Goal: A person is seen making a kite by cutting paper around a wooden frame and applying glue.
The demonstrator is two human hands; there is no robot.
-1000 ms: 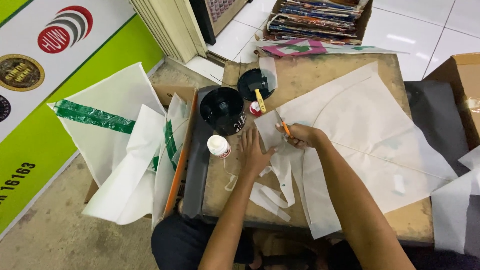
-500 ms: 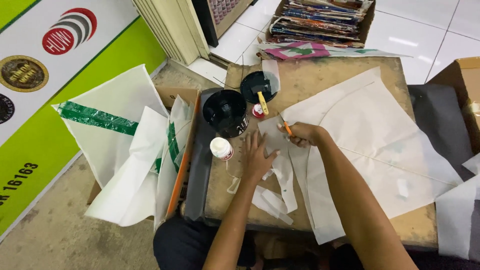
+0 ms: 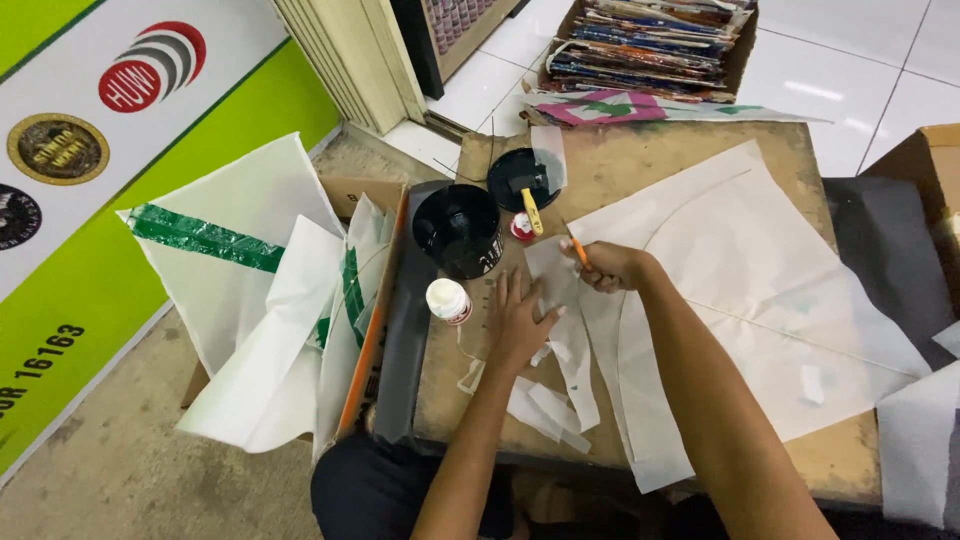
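Note:
My left hand [image 3: 520, 318] lies flat, fingers spread, on a small piece of white paper [image 3: 550, 268] at the corner of a large white kite sheet [image 3: 760, 290] spread on a worn wooden table [image 3: 610, 165]. My right hand [image 3: 610, 266] is closed around a thin orange-handled tool [image 3: 575, 245], its tip on the small paper. Cut white paper strips [image 3: 560, 395] lie below my left hand.
A black pot [image 3: 458, 230], a black lid with a yellow-handled brush [image 3: 527, 182] and a small white bottle [image 3: 448, 299] stand at the table's left. White and green kites [image 3: 260, 290] fill a cardboard box on the left. A box of stacked coloured paper [image 3: 650, 40] sits behind.
My left hand has slid slightly up and spread flatter on the small paper. My right hand with the tool has barely shifted.

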